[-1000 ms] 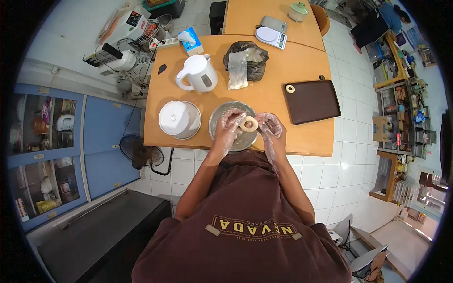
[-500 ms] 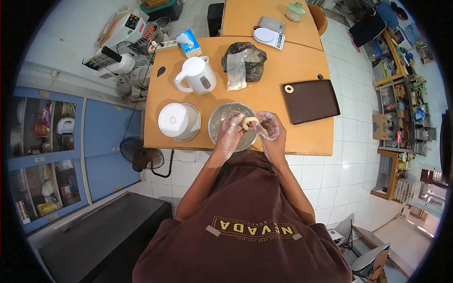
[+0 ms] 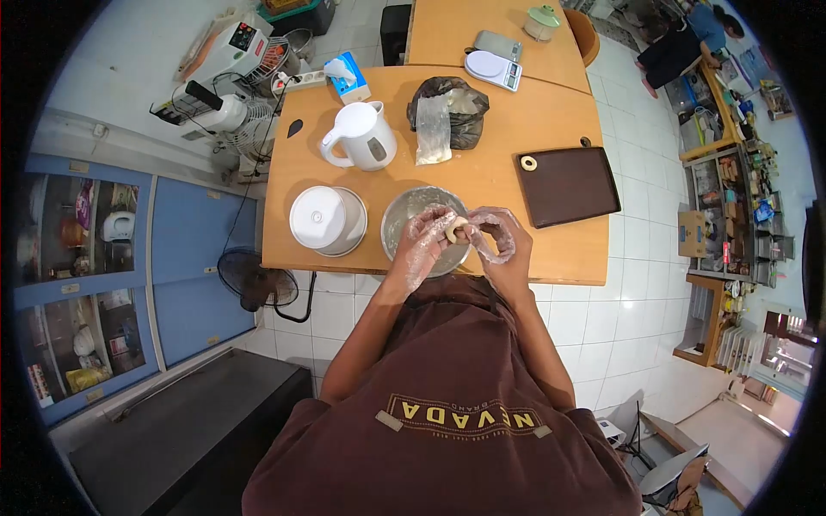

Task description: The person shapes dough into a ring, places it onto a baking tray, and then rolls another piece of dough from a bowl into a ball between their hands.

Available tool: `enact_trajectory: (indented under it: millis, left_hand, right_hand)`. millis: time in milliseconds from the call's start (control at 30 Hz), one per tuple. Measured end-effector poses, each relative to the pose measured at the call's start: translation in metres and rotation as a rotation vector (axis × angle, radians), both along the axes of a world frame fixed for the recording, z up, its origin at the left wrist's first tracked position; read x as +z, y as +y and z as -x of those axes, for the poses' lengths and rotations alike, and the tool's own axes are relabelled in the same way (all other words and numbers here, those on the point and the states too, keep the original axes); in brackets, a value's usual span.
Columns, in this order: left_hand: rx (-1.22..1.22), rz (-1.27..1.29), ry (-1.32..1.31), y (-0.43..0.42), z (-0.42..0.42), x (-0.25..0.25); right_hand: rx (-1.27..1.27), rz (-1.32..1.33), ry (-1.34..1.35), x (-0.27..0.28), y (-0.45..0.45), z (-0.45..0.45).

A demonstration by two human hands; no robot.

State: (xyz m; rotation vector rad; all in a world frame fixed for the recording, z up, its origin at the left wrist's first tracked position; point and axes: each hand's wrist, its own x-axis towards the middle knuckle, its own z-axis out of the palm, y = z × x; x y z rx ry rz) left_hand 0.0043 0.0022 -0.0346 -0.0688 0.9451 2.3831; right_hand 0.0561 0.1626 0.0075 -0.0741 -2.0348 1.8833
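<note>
Flour-dusted, my left hand (image 3: pixel 423 244) pinches a small pale ring of dough (image 3: pixel 456 229) between thumb and fingers. My right hand (image 3: pixel 502 242), floury too, has its fingertips curled onto the ring's right side. Both hands are above the front rim of a metal mixing bowl (image 3: pixel 397 213), whose inside shows whitish residue. Another dough ring (image 3: pixel 528 162) lies in the upper left corner of a dark brown baking tray (image 3: pixel 572 193), off to the right of my hands.
Left of the bowl stand a lidded white container (image 3: pixel 317 218) and a white electric kettle (image 3: pixel 366 138). Behind it lies a black plastic bag (image 3: pixel 469 125) with a clear bag (image 3: pixel 433 131). A kitchen scale (image 3: pixel 492 69) sits farther back. A person (image 3: pixel 688 43) is at the shelves, far right.
The dough ring has tilted and turned between my fingers. My right hand has shifted slightly right, and its thumb and fingers now form a rounder loop.
</note>
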Motion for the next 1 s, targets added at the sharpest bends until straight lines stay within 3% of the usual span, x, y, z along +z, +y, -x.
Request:
enact_trajectory:
  millis: [167, 567, 767, 1000]
  left_hand:
    - [-0.002, -0.051, 0.027, 0.001, 0.003, 0.019]
    - [-0.074, 0.023, 0.018, -0.002, 0.004, 0.007]
    - [-0.047, 0.037, 0.038, -0.001, 0.002, 0.009]
    - [0.011, -0.066, 0.038, -0.001, 0.003, -0.002]
  right_hand:
    - [0.044, 0.017, -0.129, -0.002, 0.001, -0.003]
    - [0.063, -0.222, -0.038, -0.002, 0.007, 0.0]
    - [0.06, 0.049, -0.087, -0.004, 0.001, -0.002]
    - [0.075, 0.153, -0.16, -0.007, 0.003, -0.003]
